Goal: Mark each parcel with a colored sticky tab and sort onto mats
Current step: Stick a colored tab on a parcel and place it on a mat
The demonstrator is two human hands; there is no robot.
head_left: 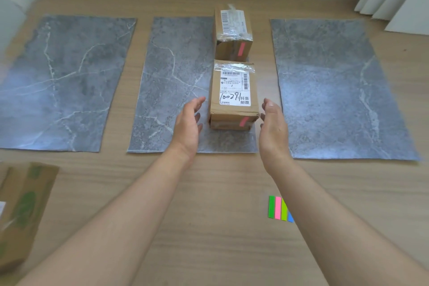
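**On the middle mat: pink-tabbed parcel, both hands open beside it**

On the right half of the middle mat (171, 90), toward its front edge, sits the near parcel (234, 97), label up, with a pink tab (244, 121) on its front face. The far parcel (232, 30) sits right behind it at the mat's back edge and also carries a pink tab; whether the two touch I cannot tell.

The left hand (188, 127) hovers over the mat just left of the near parcel, fingers straight and spread, holding nothing. The right hand (274, 130) is just right of it, at the mat's right edge, fingers loosely extended, also holding nothing. Neither plainly touches the cardboard.

The tab strips (278, 208) lie on the table in front of the mat's right corner, partly under the right forearm. A green-printed box (21, 211) lies well off to the mat's front-left, no tab visible on it.

Step looks like sorting: placing this pink parcel. Next probably means reaching for the green-printed box, peeling one tab, sticking it on, then choosing a mat by colour.
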